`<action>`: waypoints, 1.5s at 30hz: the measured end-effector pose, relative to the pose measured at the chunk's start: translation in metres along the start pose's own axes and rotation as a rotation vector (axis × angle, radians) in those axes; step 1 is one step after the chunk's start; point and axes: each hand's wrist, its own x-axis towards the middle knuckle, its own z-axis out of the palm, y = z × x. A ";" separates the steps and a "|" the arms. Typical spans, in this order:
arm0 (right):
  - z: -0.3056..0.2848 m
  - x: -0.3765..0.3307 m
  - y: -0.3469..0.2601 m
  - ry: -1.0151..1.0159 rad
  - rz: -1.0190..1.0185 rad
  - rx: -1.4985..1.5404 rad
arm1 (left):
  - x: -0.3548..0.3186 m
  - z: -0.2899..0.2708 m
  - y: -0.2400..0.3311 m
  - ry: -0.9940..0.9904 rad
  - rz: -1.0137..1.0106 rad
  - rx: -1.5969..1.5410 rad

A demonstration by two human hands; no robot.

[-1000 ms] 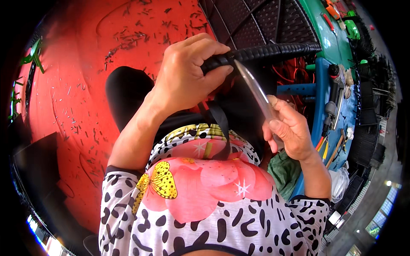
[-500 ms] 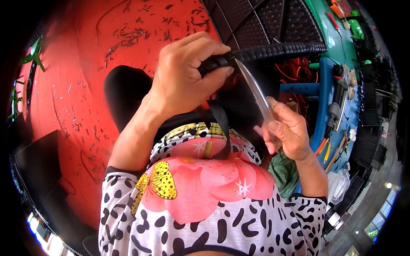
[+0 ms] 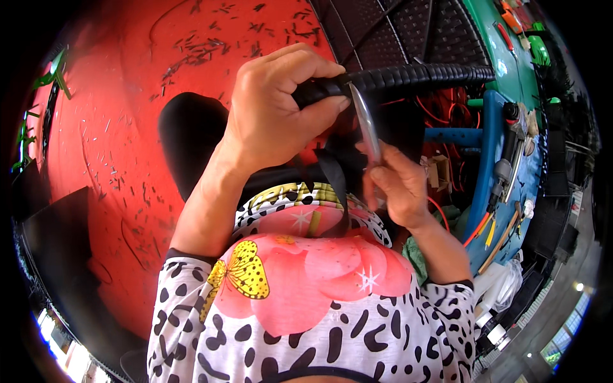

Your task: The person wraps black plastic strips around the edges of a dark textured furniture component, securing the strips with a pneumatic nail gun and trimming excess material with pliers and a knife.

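Observation:
My left hand [image 3: 271, 108] is closed around a long piece wrapped in black strip [image 3: 408, 79], its thumb and fingers near the piece's left end. From there the wrapped piece runs to the right, past a dark woven panel. My right hand [image 3: 397, 182], slightly blurred, grips a knife [image 3: 364, 112] by its lower end. The blade points up and away from me, its tip meeting the underside of the wrapped piece just right of my left fingertips. Whether the blade has gone into the strip I cannot tell.
The dark woven panel [image 3: 396, 32] stands ahead. Short dark scraps [image 3: 191, 54] litter the red floor [image 3: 128, 127]. On my right, a blue stool [image 3: 488, 153] carries a power tool [image 3: 504, 169] and other tools. A green surface [image 3: 504, 57] with red-handled pliers [image 3: 506, 39] lies beyond it.
My right hand has moved left and slightly up, and the knife has swung more upright. Its tip stays by the wrapped piece. My left hand keeps its hold.

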 end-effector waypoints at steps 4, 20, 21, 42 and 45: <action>0.008 0.009 0.027 0.032 -0.146 0.159 | 0.002 0.004 0.000 -0.016 -0.002 -0.010; -0.016 -0.011 -0.043 0.029 0.111 -0.245 | 0.000 0.003 0.000 -0.019 -0.008 0.018; -0.016 -0.011 -0.049 0.028 0.115 -0.246 | 0.000 0.003 -0.001 -0.018 -0.013 0.007; -0.016 0.028 -0.025 -0.331 -0.617 0.830 | -0.003 0.001 -0.002 -0.008 -0.080 0.018; -0.052 -0.002 -0.027 0.038 -0.672 0.691 | -0.002 0.001 -0.001 -0.017 -0.059 -0.003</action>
